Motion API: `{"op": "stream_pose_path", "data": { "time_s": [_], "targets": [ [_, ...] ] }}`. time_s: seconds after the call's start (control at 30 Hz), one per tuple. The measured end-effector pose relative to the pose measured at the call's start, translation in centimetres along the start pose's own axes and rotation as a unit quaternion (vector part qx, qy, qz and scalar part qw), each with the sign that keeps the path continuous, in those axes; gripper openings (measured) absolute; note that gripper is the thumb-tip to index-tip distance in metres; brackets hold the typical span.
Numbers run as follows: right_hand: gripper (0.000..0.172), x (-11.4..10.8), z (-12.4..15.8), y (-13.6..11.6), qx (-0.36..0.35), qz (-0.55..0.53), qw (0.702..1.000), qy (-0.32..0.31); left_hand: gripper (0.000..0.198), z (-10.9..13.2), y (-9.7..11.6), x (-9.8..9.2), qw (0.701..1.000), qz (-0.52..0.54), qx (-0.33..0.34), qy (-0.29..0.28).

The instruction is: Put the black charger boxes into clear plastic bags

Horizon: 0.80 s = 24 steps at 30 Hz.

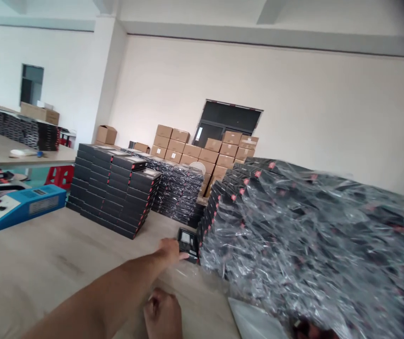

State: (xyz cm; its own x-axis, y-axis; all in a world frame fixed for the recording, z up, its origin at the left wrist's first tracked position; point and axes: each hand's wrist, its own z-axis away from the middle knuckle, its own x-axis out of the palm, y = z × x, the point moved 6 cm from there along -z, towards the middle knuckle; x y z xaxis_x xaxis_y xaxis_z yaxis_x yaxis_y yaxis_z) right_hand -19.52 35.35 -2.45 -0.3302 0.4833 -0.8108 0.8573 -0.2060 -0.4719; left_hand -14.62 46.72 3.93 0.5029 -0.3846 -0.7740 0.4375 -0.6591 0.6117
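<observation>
My left hand reaches forward across the table and grips the near left edge of a flat black box. A pale label shows on top of this box, which lies against the foot of a large stack of plastic-wrapped black boxes. Closer to me, my right hand is closed in a fist just above the tabletop, below my left forearm. Whatever it may hold is hidden by the curled fingers.
Unwrapped black boxes stand stacked on the wooden table, with more wrapped ones behind. A blue machine sits at the left. Brown cartons are piled by the wall. A clear plastic sheet lies near the front.
</observation>
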Motion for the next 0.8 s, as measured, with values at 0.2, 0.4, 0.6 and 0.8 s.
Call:
{"op": "stream_pose_path", "data": {
  "time_s": [0.2, 0.4, 0.6, 0.8],
  "targets": [
    [0.021, 1.0, -0.6, 1.2, 0.003, 0.011, 1.0, 0.013, 0.04, 2.7, 2.0, -13.5, 0.956, -0.108, 0.195, 0.191],
    [0.021, 1.2, -0.9, 1.8, 0.003, -0.024, 0.999, 0.045, 0.067, 3.5, -1.2, -25.6, 0.887, -0.285, 0.178, 0.317],
    [0.043, 0.2, -1.7, 3.8, 0.1, -0.4, 0.909, 0.063, 0.039, 9.6, -0.1, -21.8, 0.872, -0.262, 0.308, 0.277],
    [0.07, -2.9, -1.1, 2.9, 0.153, -0.679, 0.715, 0.066, 0.043, 17.5, 2.1, -8.6, 0.904, -0.116, 0.397, 0.114]
  ]
}}
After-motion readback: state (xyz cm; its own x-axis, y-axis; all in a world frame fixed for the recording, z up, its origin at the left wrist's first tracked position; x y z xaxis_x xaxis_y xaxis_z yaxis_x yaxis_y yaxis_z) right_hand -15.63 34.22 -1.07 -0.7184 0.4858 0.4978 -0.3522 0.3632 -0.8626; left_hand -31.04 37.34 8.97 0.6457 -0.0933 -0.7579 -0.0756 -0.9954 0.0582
